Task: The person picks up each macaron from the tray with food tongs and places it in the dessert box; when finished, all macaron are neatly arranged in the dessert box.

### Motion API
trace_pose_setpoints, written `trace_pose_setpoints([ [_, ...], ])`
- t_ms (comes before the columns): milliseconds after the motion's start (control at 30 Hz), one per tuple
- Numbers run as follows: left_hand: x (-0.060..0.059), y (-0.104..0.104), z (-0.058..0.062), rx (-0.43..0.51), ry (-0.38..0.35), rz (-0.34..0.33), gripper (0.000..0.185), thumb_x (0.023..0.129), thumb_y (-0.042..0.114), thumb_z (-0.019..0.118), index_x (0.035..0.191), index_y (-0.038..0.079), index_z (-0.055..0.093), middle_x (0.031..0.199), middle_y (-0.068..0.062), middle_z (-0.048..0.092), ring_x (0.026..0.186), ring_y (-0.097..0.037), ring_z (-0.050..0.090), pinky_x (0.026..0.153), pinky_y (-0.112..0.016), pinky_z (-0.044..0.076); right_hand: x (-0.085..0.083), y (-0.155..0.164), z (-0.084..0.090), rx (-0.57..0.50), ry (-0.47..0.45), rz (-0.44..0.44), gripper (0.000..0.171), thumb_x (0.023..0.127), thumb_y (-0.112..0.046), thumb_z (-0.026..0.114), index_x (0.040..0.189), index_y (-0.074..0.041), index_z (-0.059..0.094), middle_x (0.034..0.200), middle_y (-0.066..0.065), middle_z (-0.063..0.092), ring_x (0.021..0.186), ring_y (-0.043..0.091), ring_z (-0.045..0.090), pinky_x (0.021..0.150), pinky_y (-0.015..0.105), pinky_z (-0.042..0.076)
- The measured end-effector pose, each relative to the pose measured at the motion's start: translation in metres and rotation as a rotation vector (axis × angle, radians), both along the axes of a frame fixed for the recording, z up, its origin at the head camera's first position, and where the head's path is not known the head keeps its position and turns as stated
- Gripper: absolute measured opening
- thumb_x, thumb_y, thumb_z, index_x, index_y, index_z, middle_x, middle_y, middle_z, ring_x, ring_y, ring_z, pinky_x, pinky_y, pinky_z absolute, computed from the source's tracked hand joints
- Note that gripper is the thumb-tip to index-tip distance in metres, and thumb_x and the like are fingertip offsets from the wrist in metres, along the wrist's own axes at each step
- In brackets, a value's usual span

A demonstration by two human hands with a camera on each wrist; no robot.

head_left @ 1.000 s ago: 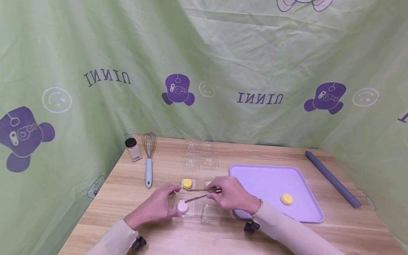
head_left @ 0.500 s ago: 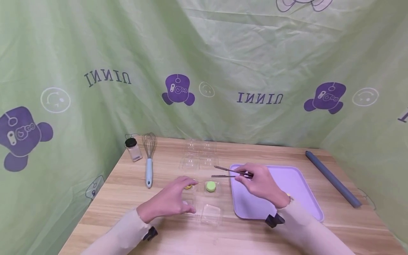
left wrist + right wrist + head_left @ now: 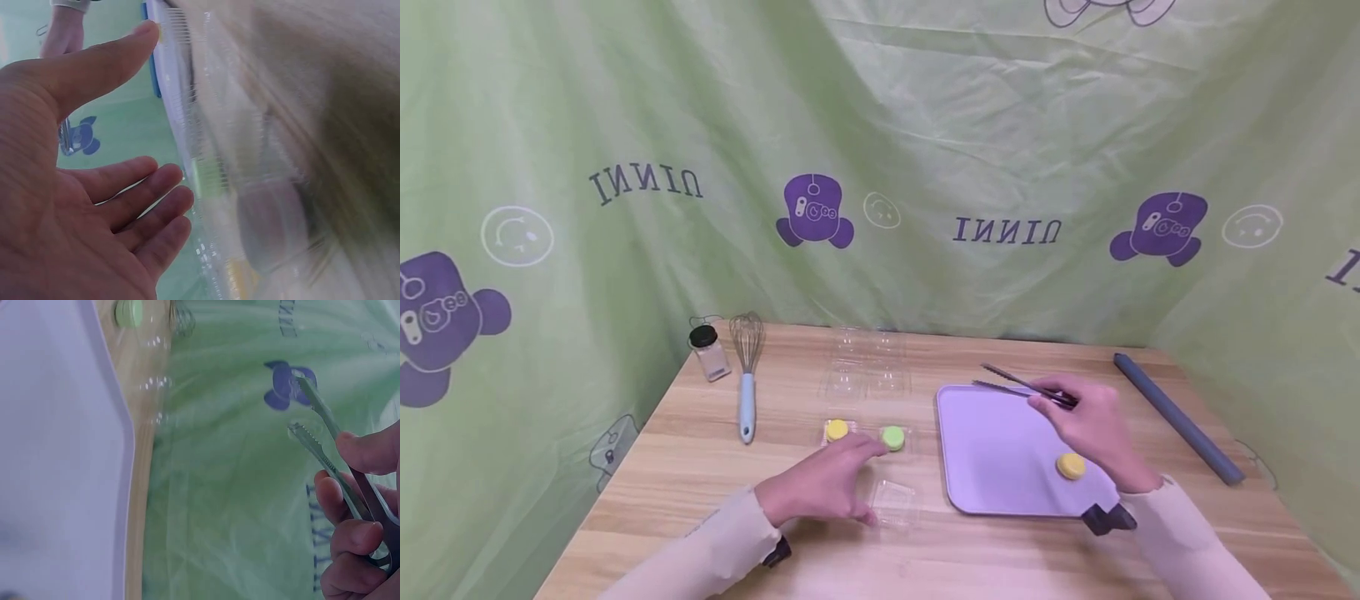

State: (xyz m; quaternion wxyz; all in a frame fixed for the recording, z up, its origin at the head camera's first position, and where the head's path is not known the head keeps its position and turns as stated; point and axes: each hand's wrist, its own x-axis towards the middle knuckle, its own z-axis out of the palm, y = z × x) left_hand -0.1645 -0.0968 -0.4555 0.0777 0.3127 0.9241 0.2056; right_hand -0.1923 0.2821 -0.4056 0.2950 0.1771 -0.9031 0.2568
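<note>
My right hand (image 3: pixel 1090 421) holds metal tongs (image 3: pixel 325 414) above the lilac tray (image 3: pixel 981 454), their toothed tips apart with nothing between them. A yellow macaron (image 3: pixel 1071 466) lies on that tray, just below the hand in the head view. With fingers spread and relaxed, my left hand (image 3: pixel 820 485) hovers over the clear plastic macaron box (image 3: pixel 895 504). In its far cells sit a second yellow macaron (image 3: pixel 837 430) and a green macaron (image 3: pixel 892 438). The left hand covers the near left cell in the head view; a pale pink macaron (image 3: pixel 272 222) shows there in the left wrist view.
Behind the box lies its clear lid part (image 3: pixel 867 367). A whisk (image 3: pixel 747 387) with a blue handle and a black-capped jar (image 3: pixel 711 354) stand at the left. A dark blue-grey roll (image 3: pixel 1180 418) lies along the right side, and a green curtain (image 3: pixel 895 108) hangs behind the table.
The tongs left the pink macaron, and my right hand carried them right and up over the tray. My left hand let go of the box's left edge and moved right across it.
</note>
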Motion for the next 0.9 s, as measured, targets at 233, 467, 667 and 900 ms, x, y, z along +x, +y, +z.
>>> trace_pose_setpoints([
  [233, -0.001, 0.003, -0.003, -0.036, 0.009, -0.005, 0.091, 0.065, 0.042, 0.092, 0.143, 0.011, 0.055, 0.147, -0.006, 0.055, 0.137, -0.024, 0.051, 0.118, -0.044, 0.044, 0.012, 0.039, -0.004, -0.051, -0.009, -0.115, 0.017, 0.078, -0.011, 0.086, 0.093, -0.014, 0.079, 0.080, 0.004, 0.077, 0.070, -0.016, 0.052, 0.062, 0.005, 0.040],
  [467, 0.000, 0.006, -0.004, -0.050, 0.024, -0.032, 0.085, 0.067, 0.040, 0.091, 0.140, 0.009, 0.058, 0.147, -0.009, 0.056, 0.139, -0.026, 0.050, 0.120, -0.044, 0.042, 0.029, 0.066, -0.010, -0.042, -0.051, -0.260, 0.018, 0.078, -0.019, 0.085, 0.093, -0.013, 0.080, 0.082, 0.009, 0.079, 0.071, -0.022, 0.045, 0.061, 0.013, 0.036],
  [667, 0.001, 0.007, -0.007, -0.056, 0.036, -0.037, 0.082, 0.068, 0.041, 0.090, 0.138, 0.009, 0.060, 0.145, -0.009, 0.058, 0.137, -0.027, 0.051, 0.119, -0.044, 0.043, 0.040, 0.086, -0.024, -0.005, -0.173, -0.344, 0.018, 0.083, -0.029, 0.081, 0.095, -0.016, 0.081, 0.086, 0.008, 0.080, 0.073, -0.020, 0.044, 0.061, 0.017, 0.035],
  [900, 0.001, 0.006, -0.008, -0.051, 0.035, -0.013, 0.084, 0.067, 0.047, 0.090, 0.137, 0.008, 0.061, 0.141, -0.008, 0.060, 0.133, -0.025, 0.054, 0.116, -0.043, 0.047, 0.052, 0.108, -0.042, 0.041, -0.303, -0.366, 0.025, 0.086, -0.036, 0.078, 0.098, -0.014, 0.081, 0.089, 0.009, 0.079, 0.071, -0.002, 0.051, 0.061, 0.021, 0.034],
])
